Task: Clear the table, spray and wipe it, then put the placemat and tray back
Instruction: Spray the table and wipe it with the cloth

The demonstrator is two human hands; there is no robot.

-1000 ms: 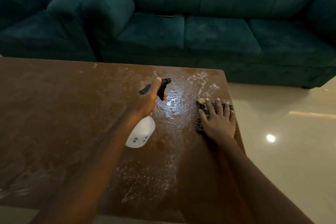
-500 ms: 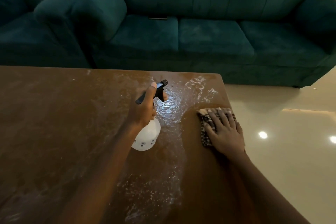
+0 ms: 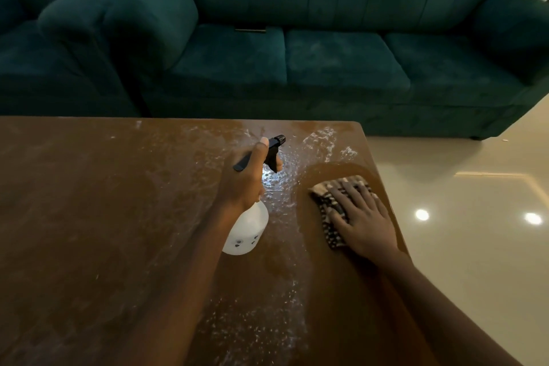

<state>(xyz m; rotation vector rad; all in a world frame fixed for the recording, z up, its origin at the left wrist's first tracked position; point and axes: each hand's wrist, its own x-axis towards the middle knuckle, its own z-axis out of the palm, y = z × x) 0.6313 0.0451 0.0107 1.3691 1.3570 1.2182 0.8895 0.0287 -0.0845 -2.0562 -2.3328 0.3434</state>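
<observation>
Spray bottle (image 3: 248, 232): white body, black trigger head, fill level can't tell. Left hand (image 3: 243, 184) grips the neck, fingers curled round the trigger, nozzle aimed at 1 o'clock, bottle tilted over the table (image 3: 104, 217). Right hand (image 3: 361, 217) at the bottle's 3 o'clock, fingers straight, slightly spread, pressing a checked cloth (image 3: 331, 236) flat near the table's right edge. Tabletop: brown, glossy, droplets at the bottle's 12 and 6 o'clock, droplet-free arc around the cloth.
</observation>
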